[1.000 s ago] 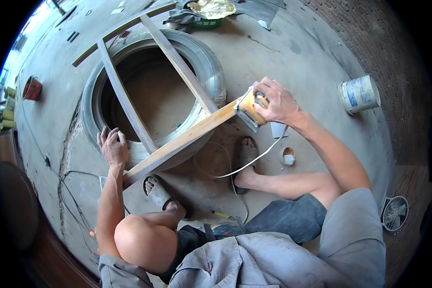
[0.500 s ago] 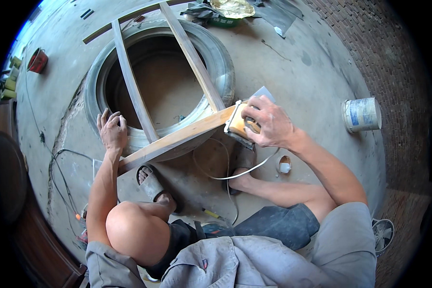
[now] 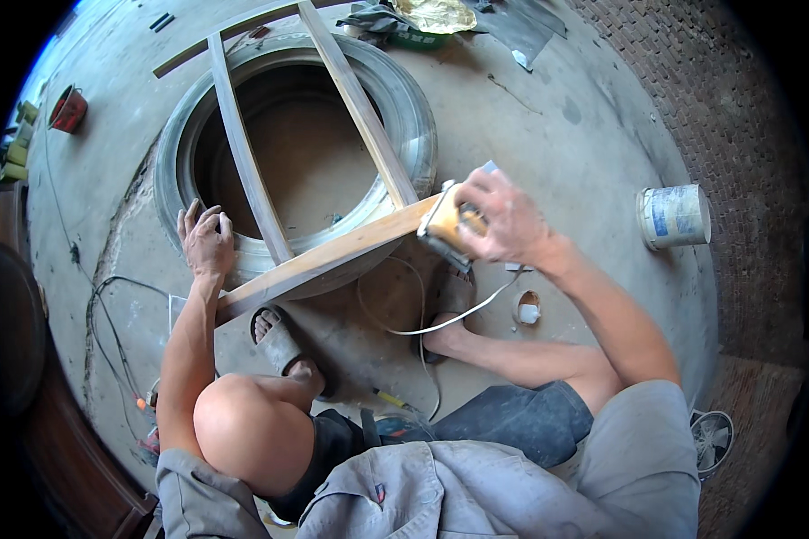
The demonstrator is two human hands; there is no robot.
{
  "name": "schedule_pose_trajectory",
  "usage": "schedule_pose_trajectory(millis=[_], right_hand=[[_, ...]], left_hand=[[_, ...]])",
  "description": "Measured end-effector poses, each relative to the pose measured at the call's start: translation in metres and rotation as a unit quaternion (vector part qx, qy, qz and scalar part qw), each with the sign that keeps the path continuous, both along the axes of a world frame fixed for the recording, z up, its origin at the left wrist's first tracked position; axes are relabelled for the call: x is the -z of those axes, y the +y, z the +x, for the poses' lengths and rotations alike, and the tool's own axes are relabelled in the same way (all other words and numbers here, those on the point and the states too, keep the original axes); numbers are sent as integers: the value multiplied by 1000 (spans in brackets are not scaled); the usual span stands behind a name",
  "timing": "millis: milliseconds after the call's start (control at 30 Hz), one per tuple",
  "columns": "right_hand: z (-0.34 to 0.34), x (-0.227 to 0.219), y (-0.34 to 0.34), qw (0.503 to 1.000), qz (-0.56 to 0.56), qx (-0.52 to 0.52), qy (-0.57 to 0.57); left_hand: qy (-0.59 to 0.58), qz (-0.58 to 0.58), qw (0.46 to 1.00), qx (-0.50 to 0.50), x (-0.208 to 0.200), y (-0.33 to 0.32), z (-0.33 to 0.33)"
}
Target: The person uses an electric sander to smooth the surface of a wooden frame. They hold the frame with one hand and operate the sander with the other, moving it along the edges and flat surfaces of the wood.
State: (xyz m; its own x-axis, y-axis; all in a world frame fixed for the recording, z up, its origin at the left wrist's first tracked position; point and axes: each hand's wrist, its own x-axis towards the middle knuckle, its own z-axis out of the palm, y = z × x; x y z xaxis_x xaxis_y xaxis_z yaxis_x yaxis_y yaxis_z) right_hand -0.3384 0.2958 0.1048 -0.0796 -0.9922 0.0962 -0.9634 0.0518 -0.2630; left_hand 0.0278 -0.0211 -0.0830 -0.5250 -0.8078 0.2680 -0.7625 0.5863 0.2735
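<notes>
My right hand (image 3: 505, 218) is wrapped round a yellow power sander (image 3: 444, 226), slightly blurred, at the right end of a wooden frame's near rail (image 3: 333, 254). A white cord (image 3: 454, 319) curves below the sander. The frame, with two long crossbars (image 3: 247, 162), lies across a large tyre (image 3: 420, 117). Near the rail's left end, my left hand (image 3: 207, 238) rests above the tyre's edge, its fingers loosely bent and apart, with nothing seen in them. My left wrist crosses beside that rail end; whether it touches the wood is unclear.
A white bucket (image 3: 676, 216) lies on its side at the right. A red bucket (image 3: 68, 110) stands at the far left. Dark cables (image 3: 108, 296) run over the floor at left. A small round container (image 3: 529, 310) sits near my right leg, and dark wooden furniture (image 3: 67, 431) at lower left.
My right hand and the sander have tilted and shifted slightly at the rail's end, and less of the pale sheet behind the hand shows. My left hand keeps its place by the frame.
</notes>
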Motion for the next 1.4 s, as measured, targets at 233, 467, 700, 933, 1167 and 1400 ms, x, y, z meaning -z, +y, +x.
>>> schedule_pose_trajectory(millis=[233,467,700,933,1167,1400], right_hand=[[-56,14,-13,962,22,271,22],[19,17,-53,949,19,313,-10],[-35,6,-55,899,56,434,-21],[28,20,-57,894,29,442,-70],[91,26,-55,928,14,372,16],[119,26,-74,904,18,376,-204]], left_hand=[[-2,5,1000,3,2,-2,-3],[-16,11,1000,2,-2,-4,3],[-8,11,1000,21,4,-5,1],[-64,51,995,57,-1,-10,2],[110,351,915,164,-76,23,-25],[3,422,825,376,-212,130,-120]])
